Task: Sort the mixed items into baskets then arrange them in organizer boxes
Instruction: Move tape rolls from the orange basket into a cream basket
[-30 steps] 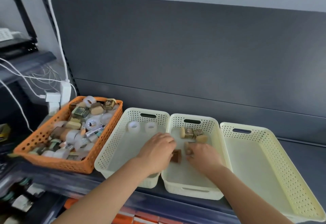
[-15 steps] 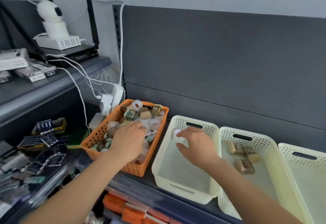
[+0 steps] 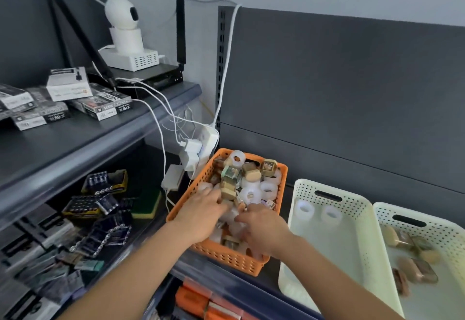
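A dark grey metal shelf (image 3: 239, 287) carried three baskets in a row. The cream perforated plastic basket (image 3: 339, 256) in the middle held two white translucent rings (image 3: 305, 209) near its far end, side by side and just apart. A second cream perforated basket (image 3: 442, 234), touching it on the right and partly cut off by the frame edge, held several small tan and brown blocks (image 3: 415, 269), blurred. To the left stood an orange perforated plastic basket (image 3: 226, 256), heaped with mixed items (image 3: 251, 181): more white rings, tan blocks and small gold-brown boxes.

Both hands reached into the near half of the orange basket. The left hand (image 3: 201, 216) lay with its fingers pushed into the heap beside a tan block; the right hand (image 3: 264, 229) was just beside it, palm down over the pile. Each grip was buried and blurred, so I could not tell whether either held anything.
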The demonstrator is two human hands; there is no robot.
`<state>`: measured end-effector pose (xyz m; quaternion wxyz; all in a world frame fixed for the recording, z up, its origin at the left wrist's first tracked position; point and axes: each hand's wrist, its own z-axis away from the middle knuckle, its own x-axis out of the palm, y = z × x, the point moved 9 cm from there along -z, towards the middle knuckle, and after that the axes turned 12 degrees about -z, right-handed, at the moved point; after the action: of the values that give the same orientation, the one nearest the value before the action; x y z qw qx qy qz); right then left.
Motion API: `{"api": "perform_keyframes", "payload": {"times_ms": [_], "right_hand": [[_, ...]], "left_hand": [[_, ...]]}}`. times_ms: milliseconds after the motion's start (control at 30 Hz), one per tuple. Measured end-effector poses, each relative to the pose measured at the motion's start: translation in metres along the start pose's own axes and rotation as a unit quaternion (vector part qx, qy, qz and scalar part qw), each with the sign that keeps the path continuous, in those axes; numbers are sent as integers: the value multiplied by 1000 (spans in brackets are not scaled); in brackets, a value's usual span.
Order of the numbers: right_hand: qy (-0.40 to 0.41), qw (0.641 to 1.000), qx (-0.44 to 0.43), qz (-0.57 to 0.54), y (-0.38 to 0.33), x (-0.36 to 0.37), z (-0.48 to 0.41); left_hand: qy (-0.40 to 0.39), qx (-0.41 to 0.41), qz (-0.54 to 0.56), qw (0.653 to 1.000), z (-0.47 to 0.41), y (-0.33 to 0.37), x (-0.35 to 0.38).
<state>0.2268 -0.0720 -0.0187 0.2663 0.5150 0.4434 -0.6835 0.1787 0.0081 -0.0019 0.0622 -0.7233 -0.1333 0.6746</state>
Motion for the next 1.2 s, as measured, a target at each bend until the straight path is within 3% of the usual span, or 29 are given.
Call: {"api": "perform_keyframes", "payload": {"times_ms": [267,433,533,633,767,900,1033,1200], "right_hand": [[36,998,36,37,7,8,-7],[60,998,16,27,-1,2,-9],[89,996,6,-13,0,-9,-3],[133,987,6,-95,9,-27,12],[174,944,32,-277,31,-50,36],[222,905,61,-358,64,-75,66],[280,903,146,-291,120,-90,108],[212,937,239,-144,165,-73,136]], "left_hand": [[24,68,-51,996,-22,9,1],[40,51,-48,997,-18,-1,1],[33,31,39,998,-15,-15,0],[24,-41,175,983,-11,-33,-4],[36,-81,306,948,-12,-23,-23],[86,-78,356,927,-25,12,-55],[105,-43,332,936,-43,63,-72],[62,29,227,972,-73,137,-62]]}}
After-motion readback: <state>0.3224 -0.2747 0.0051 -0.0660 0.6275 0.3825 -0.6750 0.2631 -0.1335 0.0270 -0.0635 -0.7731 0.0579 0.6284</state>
